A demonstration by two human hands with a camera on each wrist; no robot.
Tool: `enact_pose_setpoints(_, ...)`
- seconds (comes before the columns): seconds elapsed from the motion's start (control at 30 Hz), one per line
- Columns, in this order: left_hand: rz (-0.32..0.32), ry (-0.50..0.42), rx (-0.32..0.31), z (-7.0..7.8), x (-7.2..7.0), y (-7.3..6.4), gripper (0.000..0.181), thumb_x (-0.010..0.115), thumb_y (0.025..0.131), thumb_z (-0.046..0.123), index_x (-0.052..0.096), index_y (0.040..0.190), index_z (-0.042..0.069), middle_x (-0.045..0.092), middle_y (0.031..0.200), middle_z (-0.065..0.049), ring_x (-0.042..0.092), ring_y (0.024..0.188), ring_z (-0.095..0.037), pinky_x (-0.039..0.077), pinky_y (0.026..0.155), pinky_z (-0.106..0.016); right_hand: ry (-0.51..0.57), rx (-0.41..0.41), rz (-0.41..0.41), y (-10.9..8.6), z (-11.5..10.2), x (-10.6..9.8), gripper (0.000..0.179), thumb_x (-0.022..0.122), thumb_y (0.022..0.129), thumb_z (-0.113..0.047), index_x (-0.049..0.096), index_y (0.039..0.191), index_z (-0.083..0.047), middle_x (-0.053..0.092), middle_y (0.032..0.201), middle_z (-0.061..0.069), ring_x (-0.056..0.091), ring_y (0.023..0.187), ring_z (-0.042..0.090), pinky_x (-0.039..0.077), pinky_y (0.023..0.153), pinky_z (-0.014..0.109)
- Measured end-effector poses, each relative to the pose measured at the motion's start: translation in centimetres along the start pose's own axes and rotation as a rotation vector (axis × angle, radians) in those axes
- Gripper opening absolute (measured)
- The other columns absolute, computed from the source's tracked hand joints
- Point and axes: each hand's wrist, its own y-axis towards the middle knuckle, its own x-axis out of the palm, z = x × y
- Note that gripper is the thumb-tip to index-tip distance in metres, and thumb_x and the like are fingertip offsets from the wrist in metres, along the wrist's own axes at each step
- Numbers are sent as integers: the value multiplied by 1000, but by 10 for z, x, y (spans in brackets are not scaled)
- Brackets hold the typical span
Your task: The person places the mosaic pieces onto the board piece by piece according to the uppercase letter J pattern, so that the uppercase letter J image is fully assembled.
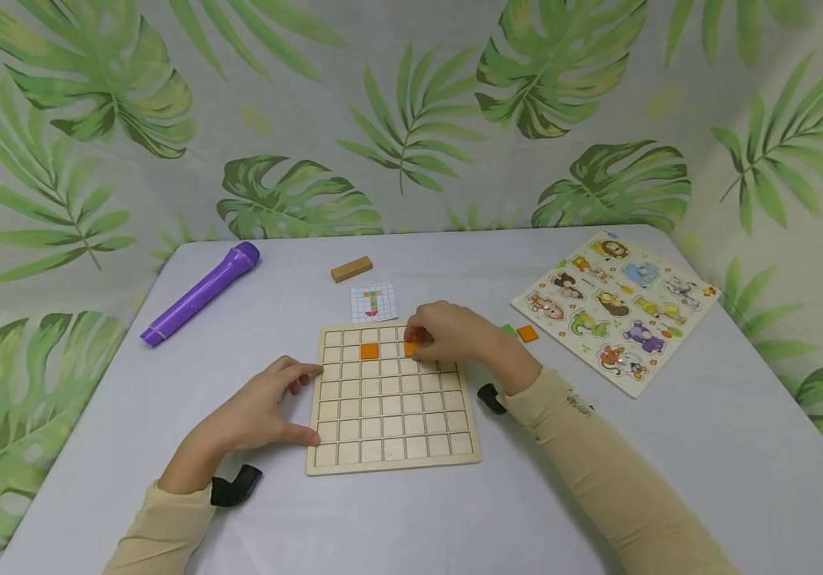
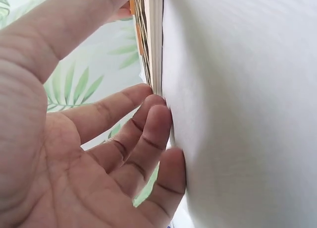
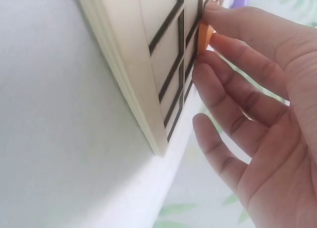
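Note:
A wooden grid board (image 1: pixel 393 408) lies flat on the table, one orange square tile (image 1: pixel 369 351) sitting in its second row. My right hand (image 1: pixel 455 331) pinches another orange tile (image 1: pixel 411 349) at the board, a few cells to the right in that same row. In the right wrist view, thumb and fingertips meet around this tile (image 3: pixel 203 38) against the grid face. Along the board's left edge, my left hand (image 1: pixel 256 409) rests its thumb and index fingertip, spread apart. Its other fingers (image 2: pixel 157 126) bend loosely by the edge, touching the white tabletop.
Behind the board lies a pattern card (image 1: pixel 374 303), and past it a small wooden block (image 1: pixel 351 269). A purple toy microphone (image 1: pixel 203 292) is at the left. On the right are a loose orange tile (image 1: pixel 528 334), a green piece (image 1: pixel 509 329) and an animal picture puzzle (image 1: pixel 616 311).

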Motion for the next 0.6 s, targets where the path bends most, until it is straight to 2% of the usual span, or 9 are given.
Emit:
enact_pose_setpoints(0.23,-13,-81,19,-2,0,0,95,102,72,32,56,150,4,58,119,-3,51,105,-17,45,87,-27,-12,6,-3,3,-4,2,19,81,98,-22,78,113,-10,72,106,2,63,94,14,57,88,32)
enact_pose_setpoints(0.6,-17,-89,13,-1,0,-2,95,101,73,32,55,151,4,58,121,-3,51,108,-17,45,89,-27,-11,27,-7,6,-9,2,18,81,98,-22,78,111,-10,72,106,2,64,94,14,57,88,31)
